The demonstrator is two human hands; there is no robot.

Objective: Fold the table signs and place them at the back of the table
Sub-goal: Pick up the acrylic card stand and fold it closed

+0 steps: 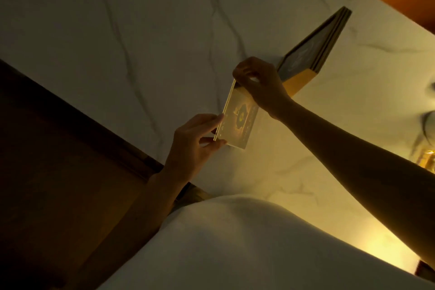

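Tabletop [146, 37] of pale veined marble runs diagonally across your view, and working from the left you meet your left hand [195, 146] first, its grip pinching the near lower corner of the table sign [239, 120], thumb under the edge and fingers on the outer face. The sign stands on edge on the marble between your two hands, its long axis running from that near corner up and away to the far corner, where your right hand [259, 82] comes down from above with its grip pinched over the top edge. Each hand holds one end, so neither is nearer; the fold likely turns on pressing the panels together along that axis. Beyond your right hand, further right, a stack of signs [317, 54] lies on the marble, touching nothing you hold. The sign's lit face shows a dark emblem; no writing is readable in this dim light
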